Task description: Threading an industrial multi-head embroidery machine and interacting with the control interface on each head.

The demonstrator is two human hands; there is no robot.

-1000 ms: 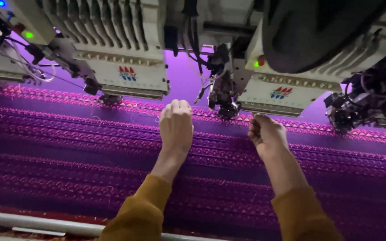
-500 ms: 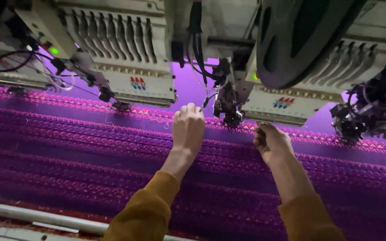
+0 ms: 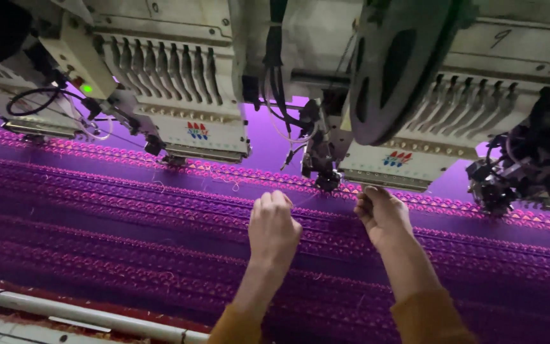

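Below the needle head [image 3: 327,180], a thread [image 3: 305,199] level, left–right, between pinching left hand [image 3: 274,228] and right hand [image 3: 382,213].

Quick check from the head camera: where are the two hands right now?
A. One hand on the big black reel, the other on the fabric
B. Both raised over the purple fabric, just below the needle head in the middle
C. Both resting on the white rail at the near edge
B: the left hand and the right hand are both up over the purple fabric, either side of the needle head, apparently pinching a thin thread between them.
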